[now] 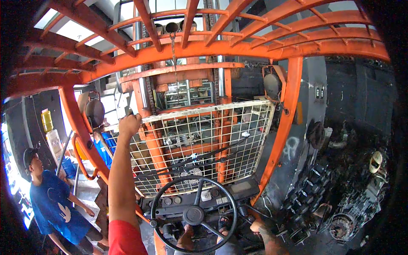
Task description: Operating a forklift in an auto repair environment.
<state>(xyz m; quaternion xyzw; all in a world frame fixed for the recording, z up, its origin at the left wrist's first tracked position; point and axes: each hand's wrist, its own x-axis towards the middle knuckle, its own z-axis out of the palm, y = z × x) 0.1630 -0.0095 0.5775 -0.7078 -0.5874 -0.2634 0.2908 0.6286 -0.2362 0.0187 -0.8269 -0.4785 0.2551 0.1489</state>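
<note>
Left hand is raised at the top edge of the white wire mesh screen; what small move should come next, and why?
Probably settle the grip: the left hand is closed at the upper left corner of the white wire mesh screen, beside the orange steel mast. The right hand sits low, near the black steering wheel.

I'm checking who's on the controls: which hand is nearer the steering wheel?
Right. The right hand sits low beside the steering wheel, by its right rim. The left hand is raised high, gripping the wire mesh guard.
</note>
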